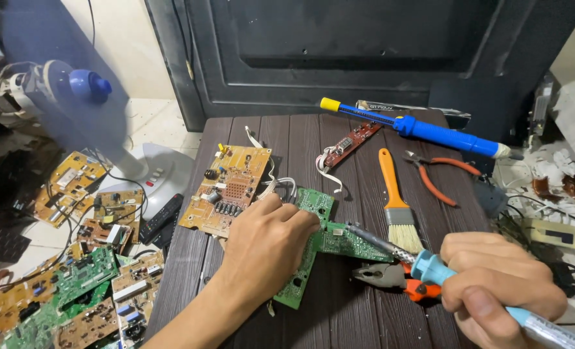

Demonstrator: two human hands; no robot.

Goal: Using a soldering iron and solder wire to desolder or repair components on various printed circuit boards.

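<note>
Two hands worked over a dark wooden surface [339, 310] in the head view. The left hand [265, 249] pressed flat on a green circuit board [313, 242] near the front edge, covering its middle. The right hand [494, 284] gripped a blue-handled soldering iron [423, 262], its tip touching that board. Pliers [381, 274] lay under the iron. Behind stood a tan circuit board [226, 190], a brush [397, 203], orange cutters [439, 174] and a blue desoldering pump [423, 129] near the back edge.
</note>
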